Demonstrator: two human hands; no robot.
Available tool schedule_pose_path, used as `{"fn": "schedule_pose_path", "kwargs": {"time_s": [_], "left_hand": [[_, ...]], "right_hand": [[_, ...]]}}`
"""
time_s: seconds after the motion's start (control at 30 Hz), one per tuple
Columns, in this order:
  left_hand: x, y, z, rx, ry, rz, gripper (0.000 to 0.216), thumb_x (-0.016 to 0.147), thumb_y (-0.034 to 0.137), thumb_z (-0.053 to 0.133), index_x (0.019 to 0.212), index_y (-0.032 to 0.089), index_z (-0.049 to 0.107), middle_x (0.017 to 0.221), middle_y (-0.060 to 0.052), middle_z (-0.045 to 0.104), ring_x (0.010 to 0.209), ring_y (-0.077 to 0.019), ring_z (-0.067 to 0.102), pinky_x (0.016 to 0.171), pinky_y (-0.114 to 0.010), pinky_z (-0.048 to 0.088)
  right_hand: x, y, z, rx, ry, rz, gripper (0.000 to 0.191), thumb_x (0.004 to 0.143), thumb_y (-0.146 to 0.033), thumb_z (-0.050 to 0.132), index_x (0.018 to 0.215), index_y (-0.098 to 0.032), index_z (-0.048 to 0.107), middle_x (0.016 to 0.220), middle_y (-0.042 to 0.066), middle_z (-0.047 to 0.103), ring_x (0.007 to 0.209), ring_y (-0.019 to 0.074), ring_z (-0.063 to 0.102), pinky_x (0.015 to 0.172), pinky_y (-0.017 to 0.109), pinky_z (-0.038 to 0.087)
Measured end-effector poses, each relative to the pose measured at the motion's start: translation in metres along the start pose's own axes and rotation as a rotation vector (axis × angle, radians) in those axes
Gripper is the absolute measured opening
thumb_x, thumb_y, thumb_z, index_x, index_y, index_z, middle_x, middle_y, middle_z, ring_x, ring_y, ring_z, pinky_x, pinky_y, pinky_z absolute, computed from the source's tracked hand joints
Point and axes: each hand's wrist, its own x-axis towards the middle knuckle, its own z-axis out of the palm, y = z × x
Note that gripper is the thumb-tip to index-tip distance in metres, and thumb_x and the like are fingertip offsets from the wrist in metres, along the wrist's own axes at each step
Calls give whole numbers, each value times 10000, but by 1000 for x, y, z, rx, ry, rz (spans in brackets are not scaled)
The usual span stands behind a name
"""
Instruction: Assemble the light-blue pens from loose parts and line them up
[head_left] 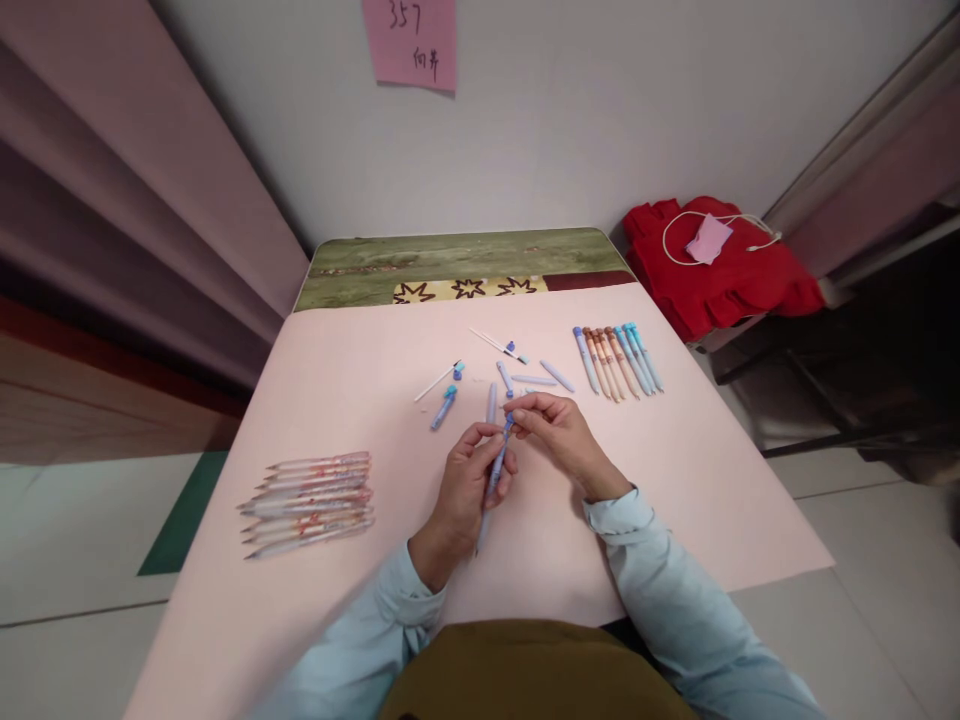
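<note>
My left hand (472,478) is closed round a blue pen (496,474), whose tip points down toward me. At the pen's upper end, the fingertips of my right hand (556,428) pinch a small blue part; whether it is joined to the pen I cannot tell. Just beyond my hands lie loose pale-blue pen barrels (556,376) and a short blue pen part (444,408) with a turquoise top. Two thin white refills (436,382) lie near small blue and turquoise caps (511,346).
Finished-looking pens with brown, blue and turquoise tops (616,360) stand in a row at the right. Several clear patterned pens (309,503) lie at the left. White paper (360,370) covers the table. A red cloth-covered stool (727,285) with a white cable is beyond the right edge.
</note>
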Motion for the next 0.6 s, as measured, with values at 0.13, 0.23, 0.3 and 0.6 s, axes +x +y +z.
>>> {"fn": "schedule_pose_path", "kwargs": {"time_s": [0.13, 0.23, 0.3, 0.6], "left_hand": [[-1, 1, 1, 13, -17, -7, 227, 850, 385, 639, 936, 214, 518, 611, 36, 606, 360, -59, 420, 313, -136, 208], [-1, 1, 2, 24, -21, -16, 218, 854, 382, 632, 921, 206, 523, 603, 38, 597, 357, -56, 415, 312, -141, 205], [-1, 1, 2, 28, -20, -22, 209, 859, 380, 623, 904, 199, 528, 606, 34, 600, 360, -55, 416, 312, -143, 204], [0, 2, 1, -4, -17, -27, 225, 861, 379, 614, 904, 168, 548, 631, 17, 613, 352, -39, 386, 311, -158, 179]], "right_hand": [[0, 1, -3, -12, -30, -6, 259, 801, -397, 733, 954, -190, 757, 753, 22, 692, 667, 124, 593, 658, 269, 497], [0, 3, -5, -27, -41, -10, 250, 801, -396, 735, 943, -192, 757, 740, 16, 680, 635, 114, 568, 620, 256, 478], [0, 3, -5, -37, -49, -4, 245, 802, -394, 736, 941, -193, 755, 742, 15, 680, 629, 111, 564, 613, 252, 472], [-1, 6, -1, 2, -30, 11, 257, 778, -409, 763, 881, -179, 711, 673, -1, 665, 573, 108, 553, 580, 252, 455]]}}
